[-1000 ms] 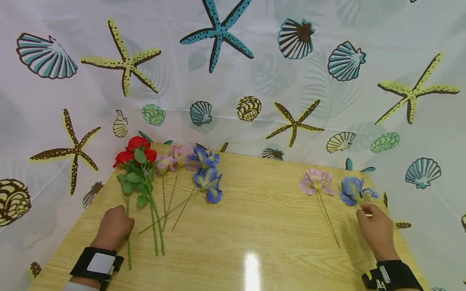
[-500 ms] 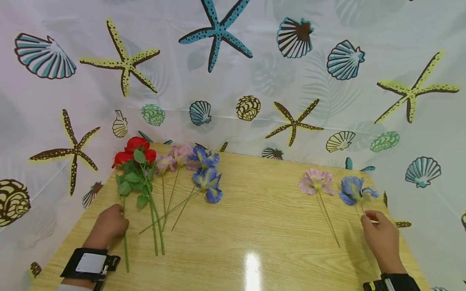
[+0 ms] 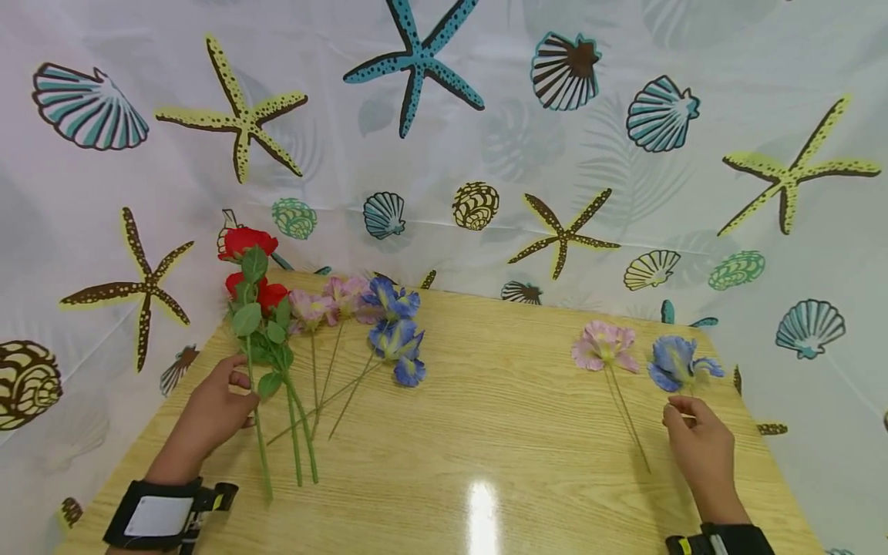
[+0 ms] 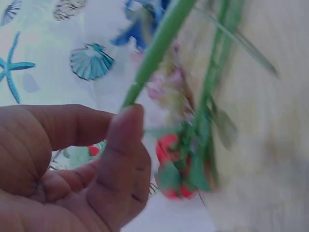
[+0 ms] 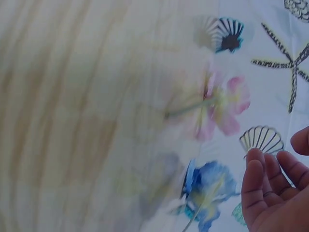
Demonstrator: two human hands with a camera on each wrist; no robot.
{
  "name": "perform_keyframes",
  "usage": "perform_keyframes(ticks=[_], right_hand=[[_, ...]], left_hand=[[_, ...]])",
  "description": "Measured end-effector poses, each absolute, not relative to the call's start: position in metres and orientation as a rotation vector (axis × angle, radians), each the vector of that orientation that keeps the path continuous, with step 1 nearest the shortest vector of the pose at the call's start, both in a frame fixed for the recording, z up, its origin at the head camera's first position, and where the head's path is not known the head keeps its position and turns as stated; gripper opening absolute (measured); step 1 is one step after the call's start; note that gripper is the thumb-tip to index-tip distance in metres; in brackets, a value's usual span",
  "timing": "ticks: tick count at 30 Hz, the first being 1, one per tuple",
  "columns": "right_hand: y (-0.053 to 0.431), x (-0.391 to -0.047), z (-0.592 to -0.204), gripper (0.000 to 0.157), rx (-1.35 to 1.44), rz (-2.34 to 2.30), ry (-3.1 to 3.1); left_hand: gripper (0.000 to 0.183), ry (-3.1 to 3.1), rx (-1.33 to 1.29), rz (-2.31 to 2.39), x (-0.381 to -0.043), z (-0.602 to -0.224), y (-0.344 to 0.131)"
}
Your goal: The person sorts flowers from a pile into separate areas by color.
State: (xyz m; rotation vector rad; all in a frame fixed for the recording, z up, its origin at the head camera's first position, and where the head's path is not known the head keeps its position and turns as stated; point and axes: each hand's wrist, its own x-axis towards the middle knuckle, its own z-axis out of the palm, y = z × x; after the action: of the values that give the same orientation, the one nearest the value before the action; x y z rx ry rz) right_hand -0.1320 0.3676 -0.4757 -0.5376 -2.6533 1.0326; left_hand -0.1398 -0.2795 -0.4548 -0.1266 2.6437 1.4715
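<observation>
White fabric backdrop [image 3: 430, 166] with starfish and shell print behind a light wood-grain table [image 3: 513, 416]. Left hand [image 3: 218, 405] at the left side of the table, pinching the stem [image 3: 258, 439] of one red rose [image 3: 246, 240] between thumb and finger, bloom set against the backdrop. Just beside and partly behind, two more red roses [image 3: 269, 294], then pink flowers [image 3: 347, 297] and two blue flowers [image 3: 395, 343], thin stems crossing below. Right hand [image 3: 704, 447] at the far side, fingers loosely bent, nothing visible in the grasp, just below a lone blue flower [image 3: 673, 362]; single pink flower [image 3: 602, 345] near it. Likely trouble: leaves of the held rose overlapping the neighbouring roses, so possible snagging and dragging of the pair on a sideways pull. Also possible twisting or slipping of the stem, from a narrow pinch well below a heavy-looking bloom. On the right, chance of nudging the lone blue flower, from fingertips so near its thin stem. Lower part of that stem hidden by the right hand; contact hard to judge, probably none going by the right wrist view. Left wrist view blurred, held bloom not clearly readable there. Right wrist view smeared over the wood. Both forearms cut off at the bottom edge.
</observation>
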Motion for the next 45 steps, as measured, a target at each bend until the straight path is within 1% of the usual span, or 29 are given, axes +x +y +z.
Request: perform_keyframes(ticks=[7,19,26,37,45], right_hand=[[0.330,-0.135,-0.469,0.044,-0.401,1.154,-2.632],[0.251,-0.145,-0.469,0.033,-0.299,1.569,-2.499],[0.205,-0.139,-0.473,0.023,-0.221,1.781,-2.433],[0.138,-0.120,-0.473,0.023,-0.028,1.999,-2.445],[0.111,-0.112,-0.482,0.028,0.141,2.061,-2.480]], left_hand=[[0.068,2.469,0.000,1.706,-0.145,-0.446,-0.248],[0.061,2.292,0.146,1.869,-0.154,-0.441,-0.184],[0.059,2.223,0.234,1.893,-0.154,-0.437,-0.156],[0.061,2.127,0.328,1.938,-0.159,-0.432,-0.126],[0.063,2.112,0.340,1.982,-0.165,-0.423,-0.100]])
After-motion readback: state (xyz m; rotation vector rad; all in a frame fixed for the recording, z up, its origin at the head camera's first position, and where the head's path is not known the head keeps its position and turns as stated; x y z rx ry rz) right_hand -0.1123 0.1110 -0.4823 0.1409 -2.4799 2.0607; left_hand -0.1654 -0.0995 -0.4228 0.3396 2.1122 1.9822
